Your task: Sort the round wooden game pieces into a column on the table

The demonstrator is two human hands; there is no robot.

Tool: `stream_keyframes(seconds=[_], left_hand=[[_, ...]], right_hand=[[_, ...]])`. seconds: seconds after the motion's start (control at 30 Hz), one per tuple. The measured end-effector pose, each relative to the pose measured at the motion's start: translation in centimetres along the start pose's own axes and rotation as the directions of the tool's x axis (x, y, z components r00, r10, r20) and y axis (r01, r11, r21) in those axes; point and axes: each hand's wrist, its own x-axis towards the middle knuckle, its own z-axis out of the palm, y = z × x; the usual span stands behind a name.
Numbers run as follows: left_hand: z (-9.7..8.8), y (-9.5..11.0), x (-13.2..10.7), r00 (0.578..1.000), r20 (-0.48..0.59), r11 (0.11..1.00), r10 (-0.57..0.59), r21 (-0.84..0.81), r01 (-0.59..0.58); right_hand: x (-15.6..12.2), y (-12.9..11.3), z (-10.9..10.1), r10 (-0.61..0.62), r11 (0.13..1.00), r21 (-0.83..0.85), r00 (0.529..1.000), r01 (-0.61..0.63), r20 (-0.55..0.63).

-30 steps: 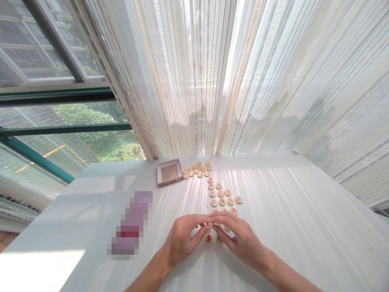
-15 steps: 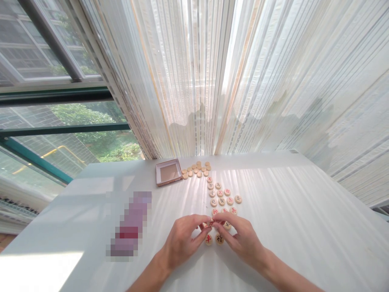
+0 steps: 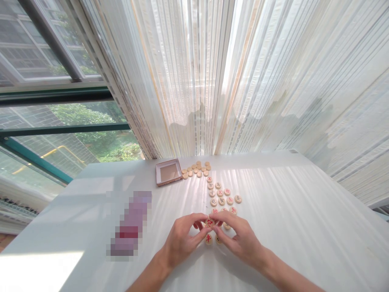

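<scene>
Between the fingertips of both hands is a round wooden xiangqi piece (image 3: 209, 222) with a red character, its face turned up toward me. My left hand (image 3: 185, 235) pinches it from the left with thumb and fingers. From the other side my right hand (image 3: 235, 231) grips the same piece. Just below the fingers lies a piece with a red character (image 3: 208, 239); a black-marked piece (image 3: 218, 239) beside it is partly covered by my right thumb. Rows of face-up pieces (image 3: 221, 200), red and black, stretch away beyond the hands, the nearest partly hidden by my fingers.
An open shallow box (image 3: 169, 172) sits at the far side of the white table (image 3: 288, 227). Beside it several pale pieces (image 3: 195, 170) are grouped, their markings not readable. A pixelated purple patch (image 3: 132, 223) covers something on the left. Striped curtains (image 3: 194, 81) hang behind the table.
The red-marked piece in my fingers has been raised slightly and now shows its face more fully. Both hands have shifted a little; the pieces on the table lie as before.
</scene>
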Motion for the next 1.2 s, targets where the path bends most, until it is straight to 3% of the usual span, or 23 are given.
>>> stream_keyframes(seconds=[0.23, 0.6, 0.9, 1.2], left_hand=[[0.0, 0.0, -0.1, 1.000, -0.021, 0.999, 0.001, -0.043, -0.002], [0.1, -0.1, -0.2, 0.999, 0.027, 0.996, -0.025, -0.089, 0.027], [0.2, 0.0, 0.0, 1.000, 0.007, 0.998, 0.023, -0.056, -0.023], [0.2, -0.2, -0.1, 0.999, 0.006, 0.996, -0.031, -0.088, 0.032]], right_hand=[[0.1, -0.5, -0.1, 0.193, 0.976, 0.095, 0.980, -0.196, 0.040], [0.4, -0.8, -0.5, 0.273, 0.953, 0.116, 0.960, -0.279, 0.067], [0.5, -1.0, -0.5, 0.244, 0.958, 0.128, 0.963, -0.257, 0.111], [0.4, -1.0, -0.7, 0.230, 0.961, 0.125, 0.964, -0.247, 0.136]])
